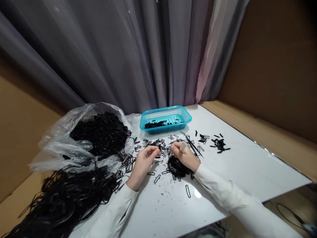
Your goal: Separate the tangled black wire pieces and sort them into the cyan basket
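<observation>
In the head view, the left hand is held above the white tabletop, with its thumb and forefinger brought near each other at the tips. A small black piece is seen at those fingertips; whether it is gripped or merely lies behind them cannot be told. The right hand is curled, its thumb and forefinger drawn together, and what may be pinched there cannot be made out. A pale wrap is worn on one of its fingers; any print on it is too small to be read.

A dark mound of elongated black loops is partly covered by the right hand, and single loops are scattered around both hands. Just beyond the right hand, slim pointed black tweezers are laid slantwise. Short black pieces are gathered farther right.

Behind the hands, a turquoise perforated plastic basket is set, with more black pieces heaped at its near left. On the left, a clear plastic bag is filled with black strips, and a tangled black heap is spread before it.
</observation>
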Available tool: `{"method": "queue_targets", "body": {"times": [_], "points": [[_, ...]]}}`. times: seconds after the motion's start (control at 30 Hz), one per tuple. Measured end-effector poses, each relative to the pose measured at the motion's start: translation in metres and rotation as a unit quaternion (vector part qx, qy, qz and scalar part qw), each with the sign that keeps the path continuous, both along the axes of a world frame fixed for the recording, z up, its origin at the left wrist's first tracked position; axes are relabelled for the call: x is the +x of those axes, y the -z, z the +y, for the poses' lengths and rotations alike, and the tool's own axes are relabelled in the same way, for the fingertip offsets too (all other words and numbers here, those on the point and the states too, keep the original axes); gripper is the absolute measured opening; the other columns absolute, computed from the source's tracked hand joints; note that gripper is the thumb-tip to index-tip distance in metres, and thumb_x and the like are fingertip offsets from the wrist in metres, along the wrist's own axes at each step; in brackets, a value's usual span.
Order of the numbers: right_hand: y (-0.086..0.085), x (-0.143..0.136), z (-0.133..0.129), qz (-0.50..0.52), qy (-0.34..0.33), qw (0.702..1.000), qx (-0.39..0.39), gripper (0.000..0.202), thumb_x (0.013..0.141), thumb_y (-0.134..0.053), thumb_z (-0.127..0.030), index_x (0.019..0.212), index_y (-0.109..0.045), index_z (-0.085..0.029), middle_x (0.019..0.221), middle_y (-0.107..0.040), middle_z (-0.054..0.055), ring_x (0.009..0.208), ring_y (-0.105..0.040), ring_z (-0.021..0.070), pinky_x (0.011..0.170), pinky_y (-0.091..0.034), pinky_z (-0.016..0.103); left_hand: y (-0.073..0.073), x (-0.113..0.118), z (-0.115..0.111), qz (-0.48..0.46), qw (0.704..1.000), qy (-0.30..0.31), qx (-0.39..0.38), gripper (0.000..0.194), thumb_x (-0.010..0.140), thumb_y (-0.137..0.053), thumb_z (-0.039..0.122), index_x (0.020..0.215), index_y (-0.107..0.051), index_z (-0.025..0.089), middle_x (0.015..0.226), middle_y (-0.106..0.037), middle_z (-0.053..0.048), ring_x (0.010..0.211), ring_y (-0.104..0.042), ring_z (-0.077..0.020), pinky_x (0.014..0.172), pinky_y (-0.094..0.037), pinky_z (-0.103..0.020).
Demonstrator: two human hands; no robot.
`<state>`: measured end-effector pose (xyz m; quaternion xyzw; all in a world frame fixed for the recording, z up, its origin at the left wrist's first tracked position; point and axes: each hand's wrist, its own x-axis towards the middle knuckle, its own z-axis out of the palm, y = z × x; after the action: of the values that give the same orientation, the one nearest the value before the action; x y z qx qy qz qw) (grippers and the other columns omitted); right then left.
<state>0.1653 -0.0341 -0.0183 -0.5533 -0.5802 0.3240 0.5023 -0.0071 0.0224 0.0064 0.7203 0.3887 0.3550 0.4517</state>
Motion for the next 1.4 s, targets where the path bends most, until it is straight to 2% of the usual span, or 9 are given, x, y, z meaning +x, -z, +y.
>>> {"method": "queue_targets", "body": {"times": [0.13, 0.3, 0.47, 0.67, 0.83, 0.9, 1.1, 1.27, 1.4], "points": [[0.001, -0.001, -0.001, 0.018, -0.003, 1.000, 0.005, 0.026, 0.092, -0.053, -0.038, 0.096, -0.060, -0.013, 0.084, -0.062, 0.001, 0.067, -0.060, 0.0103, 0.062, -0.052, 0.027, -0.007, 0.003, -0.011, -0.029, 0.996, 0.006, -0.081, 0.025, 0.077, -0.063, 0.040, 0.080, -0.066, 0.016, 0.073, -0.069, -0.005, 0.072, -0.065, -0.0171, 0.061, -0.050, -0.024], [0.004, -0.004, -0.001, 0.043, -0.011, 0.999, 0.022, 0.026, 0.095, -0.044, -0.038, 0.095, -0.059, -0.016, 0.059, -0.048, -0.006, 0.048, -0.044, 0.0076, 0.049, -0.039, 0.022, -0.014, 0.003, -0.017, -0.053, 0.991, 0.013, -0.123, 0.022, 0.076, -0.064, 0.037, 0.070, -0.066, 0.016, 0.071, -0.065, -0.004, 0.071, -0.060, -0.0148, 0.062, -0.048, -0.022], [0.001, -0.007, -0.001, 0.022, -0.012, 0.999, 0.038, 0.024, 0.090, -0.053, -0.037, 0.084, -0.060, -0.015, 0.072, -0.059, -0.002, 0.062, -0.054, 0.0097, 0.060, -0.045, 0.026, -0.015, 0.005, -0.020, -0.055, 0.984, 0.037, -0.166, 0.030, 0.074, -0.065, 0.043, 0.066, -0.065, 0.015, 0.067, -0.061, -0.003, 0.062, -0.056, -0.0139, 0.054, -0.046, -0.022], [0.000, -0.003, -0.003, -0.002, 0.004, 0.999, 0.039, 0.028, 0.091, -0.053, -0.040, 0.081, -0.058, -0.014, 0.068, -0.055, -0.004, 0.057, -0.052, 0.0085, 0.057, -0.046, 0.025, -0.014, 0.006, -0.023, -0.057, 0.975, 0.062, -0.204, 0.033, 0.077, -0.063, 0.045, 0.066, -0.062, 0.014, 0.068, -0.058, -0.003, 0.059, -0.052, -0.0113, 0.053, -0.043, -0.020], [-0.003, -0.002, -0.005, 0.026, 0.009, 0.998, 0.052, 0.028, 0.096, -0.036, -0.036, 0.098, -0.058, -0.019, 0.055, -0.046, -0.007, 0.051, -0.045, 0.0108, 0.054, -0.037, 0.025, -0.008, 0.006, -0.021, -0.059, 0.969, 0.081, -0.226, 0.033, 0.078, -0.062, 0.045, 0.071, -0.063, 0.013, 0.071, -0.060, -0.003, 0.063, -0.054, -0.0119, 0.056, -0.043, -0.021], [-0.004, -0.002, -0.006, 0.031, 0.001, 0.998, 0.056, 0.023, 0.093, -0.042, -0.034, 0.100, -0.059, -0.021, 0.060, -0.051, -0.005, 0.055, -0.048, 0.0116, 0.057, -0.037, 0.026, -0.007, 0.005, -0.020, -0.062, 0.968, 0.088, -0.229, 0.032, 0.079, -0.062, 0.044, 0.072, -0.063, 0.013, 0.071, -0.060, -0.003, 0.065, -0.054, -0.0117, 0.058, -0.043, -0.021], [-0.002, -0.006, -0.004, 0.060, -0.017, 0.997, 0.048, 0.005, 0.082, -0.063, -0.025, 0.083, -0.061, -0.020, 0.070, -0.061, -0.003, 0.065, -0.056, 0.0118, 0.066, -0.044, 0.027, -0.004, 0.005, -0.020, -0.068, 0.966, 0.089, -0.231, 0.034, 0.078, -0.062, 0.045, 0.069, -0.061, 0.013, 0.068, -0.058, -0.003, 0.061, -0.052, -0.0112, 0.057, -0.043, -0.021], [0.002, 0.008, 0.002, 0.144, 0.076, 0.986, 0.023, 0.018, 0.087, -0.061, -0.030, 0.091, -0.062, -0.013, 0.088, -0.064, 0.001, 0.077, -0.062, 0.0129, 0.071, -0.052, 0.031, -0.003, 0.006, -0.019, -0.072, 0.970, 0.069, -0.222, 0.034, 0.080, -0.058, 0.046, 0.084, -0.063, 0.013, 0.071, -0.054, -0.001, 0.065, -0.052, -0.0122, 0.054, -0.043, -0.021], [0.010, 0.042, 0.008, 0.286, 0.226, 0.931, 0.008, 0.031, 0.091, -0.056, -0.035, 0.115, -0.057, -0.016, 0.113, -0.061, 0.007, 0.094, -0.062, 0.0183, 0.080, -0.054, 0.038, -0.002, 0.005, -0.019, -0.066, 0.970, 0.063, -0.225, 0.032, 0.081, -0.058, 0.045, 0.085, -0.061, 0.014, 0.071, -0.053, 0.000, 0.062, -0.051, -0.0110, 0.053, -0.042, -0.021]]}}
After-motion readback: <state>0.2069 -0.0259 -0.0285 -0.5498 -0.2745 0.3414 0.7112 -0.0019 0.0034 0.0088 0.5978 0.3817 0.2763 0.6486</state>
